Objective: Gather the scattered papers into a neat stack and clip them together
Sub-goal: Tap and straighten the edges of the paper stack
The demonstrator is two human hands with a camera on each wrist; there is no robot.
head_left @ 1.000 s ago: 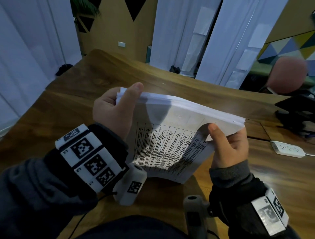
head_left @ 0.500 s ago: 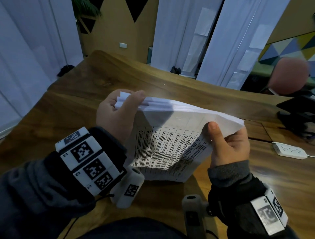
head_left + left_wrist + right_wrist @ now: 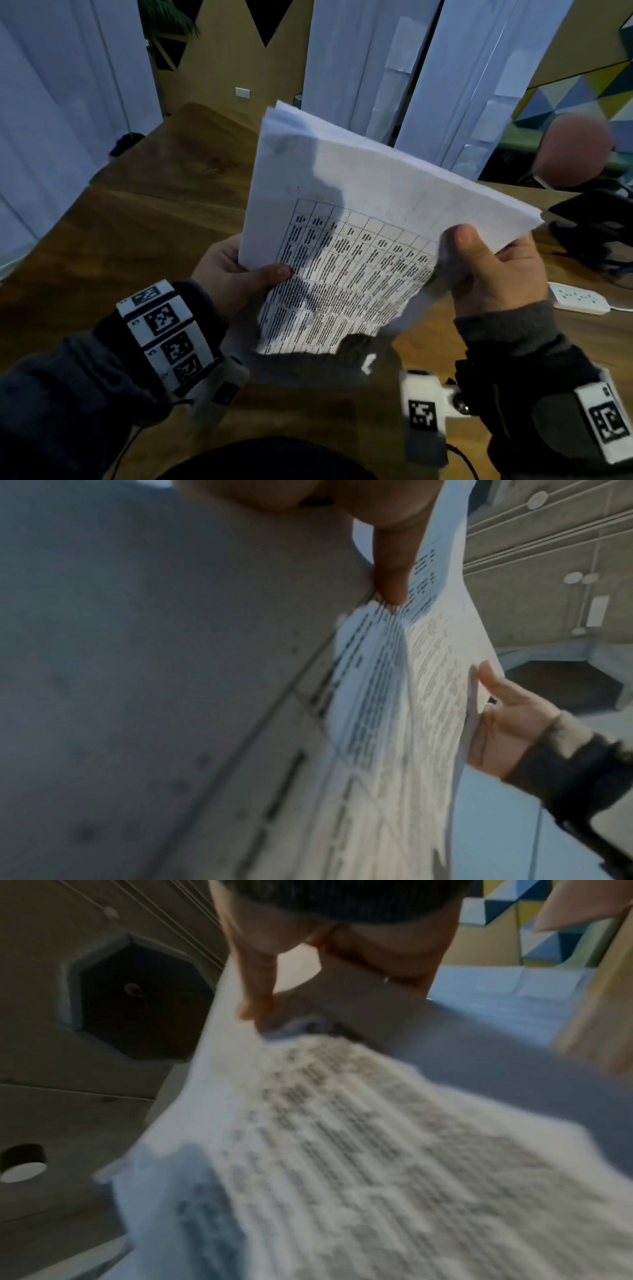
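A thick stack of white papers (image 3: 370, 219) with a printed table on the top sheet is held up in the air above the wooden table (image 3: 144, 219), tilted steeply with its top edge away from me. My left hand (image 3: 239, 270) grips the stack's lower left edge, thumb across the print. My right hand (image 3: 493, 263) pinches the right edge, thumb on top. The left wrist view shows the papers (image 3: 404, 696) edge-on with my left thumb (image 3: 394, 569) on them. In the blurred right wrist view the papers (image 3: 342, 1150) fill the lower frame. No clip is visible.
A white power strip (image 3: 579, 298) lies on the table at the right, with dark equipment (image 3: 596, 222) behind it. White curtains (image 3: 428, 68) and a wood-panelled wall stand beyond the table's far edge.
The stack has been lifted and tipped up from low and nearly flat to steeply raised. My left hand slid from the top left corner down to the lower left edge; the right hand keeps its hold.
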